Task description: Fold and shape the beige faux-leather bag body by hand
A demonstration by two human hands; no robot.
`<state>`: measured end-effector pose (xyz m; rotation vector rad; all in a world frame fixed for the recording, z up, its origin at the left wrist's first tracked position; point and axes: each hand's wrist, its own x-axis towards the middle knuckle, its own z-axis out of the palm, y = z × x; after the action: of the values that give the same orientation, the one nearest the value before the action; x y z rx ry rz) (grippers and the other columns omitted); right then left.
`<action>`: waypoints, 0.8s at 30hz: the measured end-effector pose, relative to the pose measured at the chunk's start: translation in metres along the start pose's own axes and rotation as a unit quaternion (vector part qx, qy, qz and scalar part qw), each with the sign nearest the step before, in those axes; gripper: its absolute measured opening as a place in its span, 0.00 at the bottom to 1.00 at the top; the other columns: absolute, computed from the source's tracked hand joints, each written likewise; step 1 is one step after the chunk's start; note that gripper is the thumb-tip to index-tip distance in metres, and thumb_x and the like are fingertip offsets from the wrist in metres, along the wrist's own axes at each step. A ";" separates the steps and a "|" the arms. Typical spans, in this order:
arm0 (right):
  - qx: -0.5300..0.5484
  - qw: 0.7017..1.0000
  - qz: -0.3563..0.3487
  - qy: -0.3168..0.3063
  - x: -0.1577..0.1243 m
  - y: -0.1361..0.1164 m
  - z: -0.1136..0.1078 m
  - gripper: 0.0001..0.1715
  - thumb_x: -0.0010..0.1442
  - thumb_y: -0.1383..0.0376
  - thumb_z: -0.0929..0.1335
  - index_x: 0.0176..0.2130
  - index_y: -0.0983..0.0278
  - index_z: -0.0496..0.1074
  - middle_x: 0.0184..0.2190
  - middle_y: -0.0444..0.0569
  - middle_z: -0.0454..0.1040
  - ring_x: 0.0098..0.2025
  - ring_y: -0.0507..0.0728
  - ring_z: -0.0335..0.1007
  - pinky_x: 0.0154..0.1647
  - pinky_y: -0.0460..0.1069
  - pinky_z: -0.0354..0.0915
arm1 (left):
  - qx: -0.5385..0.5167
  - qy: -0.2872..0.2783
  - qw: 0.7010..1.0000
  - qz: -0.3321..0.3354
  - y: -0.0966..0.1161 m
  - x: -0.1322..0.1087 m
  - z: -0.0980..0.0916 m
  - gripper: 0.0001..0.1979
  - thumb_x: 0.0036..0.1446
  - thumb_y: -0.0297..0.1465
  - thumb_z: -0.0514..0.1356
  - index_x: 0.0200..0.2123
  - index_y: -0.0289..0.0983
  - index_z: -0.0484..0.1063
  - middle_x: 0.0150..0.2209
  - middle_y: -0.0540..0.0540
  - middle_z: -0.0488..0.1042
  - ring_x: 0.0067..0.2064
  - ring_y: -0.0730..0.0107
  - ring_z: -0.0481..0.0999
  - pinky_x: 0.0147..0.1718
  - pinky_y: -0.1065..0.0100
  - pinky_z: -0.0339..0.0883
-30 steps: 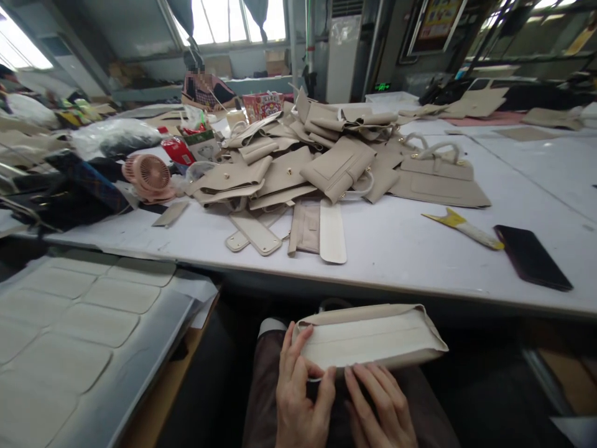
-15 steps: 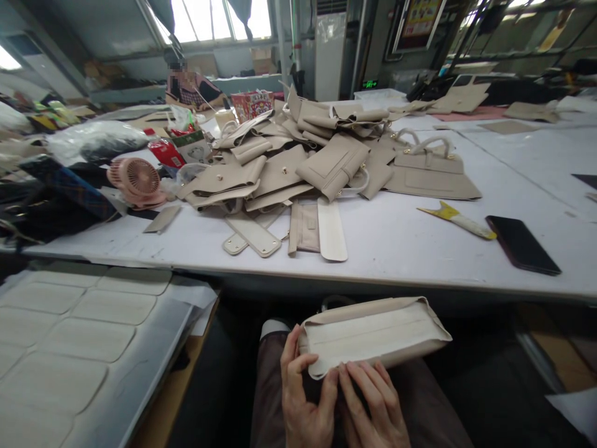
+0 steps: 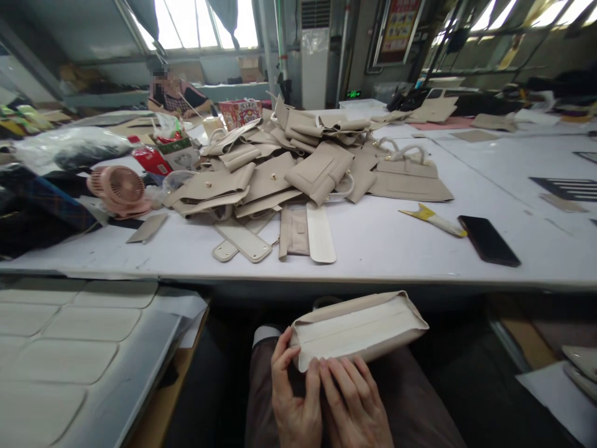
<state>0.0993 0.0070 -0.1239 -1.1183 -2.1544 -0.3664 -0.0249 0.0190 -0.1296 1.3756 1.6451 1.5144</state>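
Note:
A beige handbag (image 3: pixel 359 333) lies tilted above my lap, with its pale, flat base panel facing up toward me. My left hand (image 3: pixel 295 392) grips the bag's left end, fingers along the side and thumb at the near corner. Beside it, my right hand (image 3: pixel 357 398) presses its fingertips on the near edge of the base; its thumb is mostly hidden beneath. Part of a rolled handle shows behind the bag's far side.
On the white table (image 3: pixel 373 258) lie a heap of beige bag pieces (image 3: pixel 321 171), a pink fan (image 3: pixel 122 190), a yellow-and-white tool (image 3: pixel 433 219) and a black phone (image 3: pixel 488 239). Pale rounded panels (image 3: pixel 69 361) cover a board at left. Another person (image 3: pixel 175 93) sits beyond the table.
The camera view has turned slightly right, so the scene sits farther left. My right fingertips have shifted slightly along the base's near edge; both hands still hold the bag.

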 end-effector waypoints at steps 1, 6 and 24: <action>-0.007 1.000 0.001 0.005 0.002 0.000 -0.001 0.21 0.64 0.73 0.59 0.51 0.73 0.74 0.51 0.56 0.73 0.59 0.63 0.60 0.70 0.61 0.46 | 0.005 0.000 1.000 0.007 0.001 0.001 -0.001 0.11 0.63 0.33 0.58 0.48 0.41 0.64 0.62 0.39 0.62 0.62 0.55 0.64 0.59 0.50 0.62; -0.033 0.998 0.003 0.054 0.011 0.000 -0.003 0.20 0.65 0.72 0.59 0.49 0.70 0.76 0.45 0.52 0.77 0.53 0.59 0.67 0.70 0.57 0.49 | 0.086 -0.087 0.990 0.071 0.013 0.022 -0.022 0.15 0.63 0.34 0.58 0.52 0.41 0.65 0.65 0.38 0.59 0.64 0.51 0.63 0.59 0.47 0.62; 0.071 0.949 0.274 0.141 -0.036 0.092 -0.056 0.14 0.63 0.68 0.66 0.48 0.61 0.74 0.44 0.51 0.78 0.44 0.59 0.78 0.41 0.48 0.77 | 0.265 -0.635 0.693 0.217 0.088 0.151 0.033 0.59 0.39 0.47 0.69 0.70 0.38 0.46 0.69 0.36 0.50 0.68 0.49 0.53 0.66 0.44 0.40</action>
<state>0.2123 0.0107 -0.1125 -1.4233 -1.5170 -0.1027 -0.0209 0.1568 -0.0166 2.3912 0.7811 -0.1072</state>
